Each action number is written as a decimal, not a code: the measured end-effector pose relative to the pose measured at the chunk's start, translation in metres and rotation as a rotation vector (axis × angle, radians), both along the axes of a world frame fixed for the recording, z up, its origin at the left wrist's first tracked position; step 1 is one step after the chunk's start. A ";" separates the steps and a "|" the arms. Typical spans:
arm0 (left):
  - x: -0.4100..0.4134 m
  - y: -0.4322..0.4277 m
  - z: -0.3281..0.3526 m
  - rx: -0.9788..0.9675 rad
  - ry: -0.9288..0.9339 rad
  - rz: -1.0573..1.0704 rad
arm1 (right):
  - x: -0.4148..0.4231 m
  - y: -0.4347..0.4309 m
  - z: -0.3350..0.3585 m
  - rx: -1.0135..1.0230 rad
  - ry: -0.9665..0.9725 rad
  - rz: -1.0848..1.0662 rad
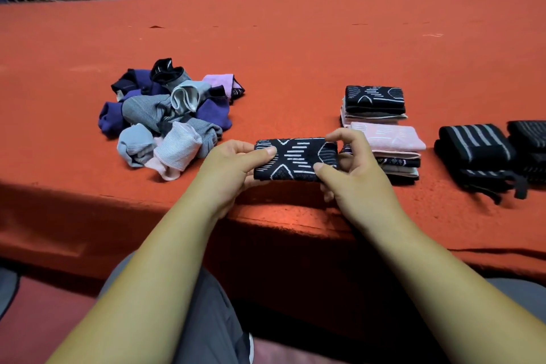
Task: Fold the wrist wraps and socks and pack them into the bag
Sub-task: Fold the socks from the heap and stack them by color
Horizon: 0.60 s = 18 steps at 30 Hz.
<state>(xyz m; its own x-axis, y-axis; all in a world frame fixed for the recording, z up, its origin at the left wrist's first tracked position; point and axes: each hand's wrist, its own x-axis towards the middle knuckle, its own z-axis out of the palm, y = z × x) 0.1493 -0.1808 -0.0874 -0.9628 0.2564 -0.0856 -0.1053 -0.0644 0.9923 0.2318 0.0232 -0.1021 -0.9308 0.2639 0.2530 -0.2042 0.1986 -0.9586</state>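
Grey trousers (206, 319) are seen lowest in the frame, and above them a folded black sock (295, 158) with white markings is held over the near edge of the red ledge (295, 38). It is pinched at its left end by the left hand (233, 168), thumb on top, and at its right end by the right hand (351, 174), between thumb and curled forefinger. Its long axis is laid left to right between the two grips. Just beside the right hand a stack of folded socks (390, 142) is found, with a second stack (373, 100) behind it, so the right hand is judged the nearer for setting it down. Rolled wrist wraps (472, 151) are placed further right, and a loose sock pile (165, 115) well to the left. No bag is seen.
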 end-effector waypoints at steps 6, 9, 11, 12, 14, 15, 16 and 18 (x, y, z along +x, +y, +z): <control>0.003 0.006 -0.003 -0.024 0.051 -0.029 | -0.003 0.000 -0.011 0.135 -0.069 -0.143; 0.003 0.004 -0.004 -0.060 0.085 -0.025 | -0.004 -0.002 -0.011 0.153 -0.082 -0.160; 0.003 0.003 -0.004 -0.069 0.099 0.006 | -0.004 -0.005 -0.013 0.163 -0.080 -0.150; 0.003 0.003 -0.004 -0.074 0.105 0.023 | -0.004 -0.007 -0.013 0.191 -0.081 -0.143; -0.002 0.001 -0.006 -0.103 0.126 0.055 | -0.006 -0.011 -0.013 0.281 -0.079 -0.122; -0.004 0.000 -0.008 -0.126 0.144 0.078 | -0.007 -0.012 -0.013 0.318 -0.076 -0.109; -0.006 0.000 -0.009 -0.151 0.158 0.114 | -0.008 -0.014 -0.013 0.334 -0.065 -0.097; -0.011 0.001 -0.011 -0.202 0.186 0.210 | -0.012 -0.016 -0.013 0.357 -0.041 -0.103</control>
<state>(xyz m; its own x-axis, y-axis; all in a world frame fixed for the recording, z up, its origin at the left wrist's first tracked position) 0.1381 -0.1797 -0.0988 -0.9966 0.0464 0.0676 0.0733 0.1344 0.9882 0.2195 0.0075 -0.1149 -0.9152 0.2587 0.3090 -0.1286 0.5391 -0.8324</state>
